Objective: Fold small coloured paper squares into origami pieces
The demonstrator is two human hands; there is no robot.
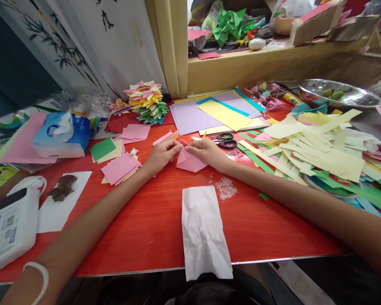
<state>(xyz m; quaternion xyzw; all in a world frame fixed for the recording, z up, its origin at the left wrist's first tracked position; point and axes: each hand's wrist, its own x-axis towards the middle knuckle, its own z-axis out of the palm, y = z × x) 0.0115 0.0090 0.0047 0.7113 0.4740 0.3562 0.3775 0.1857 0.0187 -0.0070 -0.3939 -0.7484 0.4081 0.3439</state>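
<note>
1. A folded pink paper (192, 164) sits above a red table (139, 237), near the middle.
2. The left hand (163, 156) and right hand (208, 153) meet at its top edge, thumbs and fingers pinched on it.
3. Just beyond the right hand lie black-handled scissors (227, 144); left of the left hand, pink paper squares (120, 167).
4. Nearer the wearer, a crumpled white tissue (205, 228) overhangs the table edge.
5. Farther out: a layered paper tower (146, 101) behind, heaped paper strips (324, 146) right, a blue tissue pack (63, 134) left.
</note>
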